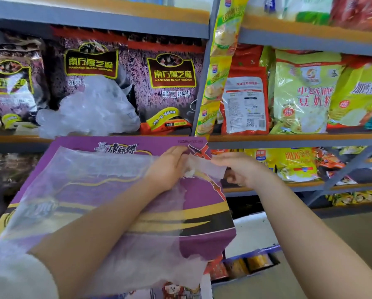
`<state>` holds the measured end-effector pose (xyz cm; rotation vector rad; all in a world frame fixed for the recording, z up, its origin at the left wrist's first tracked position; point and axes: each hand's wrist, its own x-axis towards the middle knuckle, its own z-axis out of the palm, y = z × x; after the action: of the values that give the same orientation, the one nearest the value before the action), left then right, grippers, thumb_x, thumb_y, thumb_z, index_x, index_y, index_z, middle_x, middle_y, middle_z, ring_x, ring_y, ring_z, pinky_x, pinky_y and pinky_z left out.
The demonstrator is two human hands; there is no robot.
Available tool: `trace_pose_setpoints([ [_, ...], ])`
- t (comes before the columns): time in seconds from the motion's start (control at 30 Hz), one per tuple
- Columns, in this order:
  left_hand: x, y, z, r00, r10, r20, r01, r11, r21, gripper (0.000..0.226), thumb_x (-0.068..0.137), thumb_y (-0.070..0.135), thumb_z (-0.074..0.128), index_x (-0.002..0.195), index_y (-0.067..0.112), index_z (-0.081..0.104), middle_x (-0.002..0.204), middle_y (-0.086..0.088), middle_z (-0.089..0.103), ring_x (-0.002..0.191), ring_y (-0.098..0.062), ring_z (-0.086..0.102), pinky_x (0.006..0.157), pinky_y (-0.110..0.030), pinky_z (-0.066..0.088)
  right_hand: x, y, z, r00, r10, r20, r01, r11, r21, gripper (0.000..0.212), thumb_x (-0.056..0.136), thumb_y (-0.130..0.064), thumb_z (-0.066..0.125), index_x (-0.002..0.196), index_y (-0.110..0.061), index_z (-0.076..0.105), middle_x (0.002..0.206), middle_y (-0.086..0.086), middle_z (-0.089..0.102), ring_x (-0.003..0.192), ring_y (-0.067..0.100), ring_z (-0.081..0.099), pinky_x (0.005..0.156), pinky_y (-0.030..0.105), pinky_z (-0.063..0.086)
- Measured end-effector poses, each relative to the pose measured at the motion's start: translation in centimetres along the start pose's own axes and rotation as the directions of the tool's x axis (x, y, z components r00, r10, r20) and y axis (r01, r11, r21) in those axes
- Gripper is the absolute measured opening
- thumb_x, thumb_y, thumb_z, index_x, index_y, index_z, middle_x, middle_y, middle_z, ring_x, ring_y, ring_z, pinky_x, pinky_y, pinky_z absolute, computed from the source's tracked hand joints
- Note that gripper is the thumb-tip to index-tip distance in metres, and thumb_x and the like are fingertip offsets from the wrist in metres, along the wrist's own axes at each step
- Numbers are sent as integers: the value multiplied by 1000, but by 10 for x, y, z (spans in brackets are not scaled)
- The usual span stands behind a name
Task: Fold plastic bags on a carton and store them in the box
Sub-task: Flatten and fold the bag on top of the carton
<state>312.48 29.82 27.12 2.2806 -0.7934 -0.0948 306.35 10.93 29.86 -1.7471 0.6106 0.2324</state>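
A person stands at store shelving with a purple carton (pixel 120 190) held flat in front; a clear plastic bag (pixel 90 190) lies spread over most of the carton's top, its near end trailing past the carton's near edge; the left hand (pixel 170 167) rests on the bag near the carton's far right corner, fingers curled and pinching a bunched bit of the film; the right hand (pixel 239 169) hangs just off the carton's right edge, thumb and fingers closed on the bag's corner, which is drawn out past that edge; both forearms are bare, and a white sleeve (pixel 14 277) shows at the left elbow, over the carton's near left corner. Beyond the carton's far edge, a crumpled heap of clear bags (pixel 90 111) sits on the shelf (pixel 288 138), against dark purple sesame packs (pixel 172 87); to the right of the carton's far corner, a hanging strip of yellow-green sachets (pixel 217 67) runs down the shelf post, with green and yellow pouches (pixel 305 93) further right; below the carton's right edge stands an open box (pixel 245 266) with orange packets inside; whether it is the storage box cannot be told.
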Motion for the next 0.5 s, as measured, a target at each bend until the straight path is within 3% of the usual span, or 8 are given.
trace_pose_setpoints([
  [0.1,0,-8,-1,994,58,-88,-63,997,-49,31,98,10,38,125,4,53,129,-11,54,122,-24,47,93,-11,25,-1,-3,-10,979,-45,201,77,985,-156,4,87,-20,64,85,-16,65,73,-3,64,67,11,54,56,21,35],
  [0.17,-2,-13,-2,995,83,-60,-85,995,-46,32,98,12,40,126,6,52,130,-10,54,122,-23,48,94,-11,25,1,-5,-18,952,-93,290,152,971,-187,9,92,-18,56,84,-19,61,76,-4,63,70,10,55,60,22,37],
  [0.23,-6,-17,-2,986,151,66,-155,986,54,42,98,30,34,134,10,45,138,-7,48,128,-21,42,102,-17,25,3,-6,-26,920,-124,372,193,969,-155,15,96,-19,49,82,-20,55,74,-7,63,68,8,59,61,22,38],
  [0.3,-11,-23,0,956,224,188,-271,921,281,74,90,61,7,143,16,31,149,-3,34,138,-18,29,111,-26,17,4,-8,-33,895,-64,442,154,973,-173,16,98,-21,44,84,-18,52,76,-2,62,65,11,61,58,21,38],
  [0.37,-16,-27,0,943,213,258,-311,839,446,97,73,75,-14,147,21,18,154,3,20,142,-15,16,114,-29,8,5,-8,-34,883,7,470,132,956,-263,18,99,-21,42,86,-13,52,76,4,61,62,15,62,54,21,40],
  [0.43,-16,-29,1,953,203,226,-283,866,413,101,70,80,-9,146,21,22,154,2,22,141,-14,18,116,-31,11,7,-7,-32,897,-16,441,144,955,-259,22,98,-21,43,86,-8,55,73,7,62,63,18,64,53,21,44],
  [0.5,-12,-24,-2,976,196,100,-212,958,194,92,76,77,12,136,14,41,142,-6,43,132,-19,37,110,-30,26,8,-5,-27,918,-93,385,176,967,-185,27,97,-24,47,86,-3,60,68,7,64,65,20,63,54,22,45],
])
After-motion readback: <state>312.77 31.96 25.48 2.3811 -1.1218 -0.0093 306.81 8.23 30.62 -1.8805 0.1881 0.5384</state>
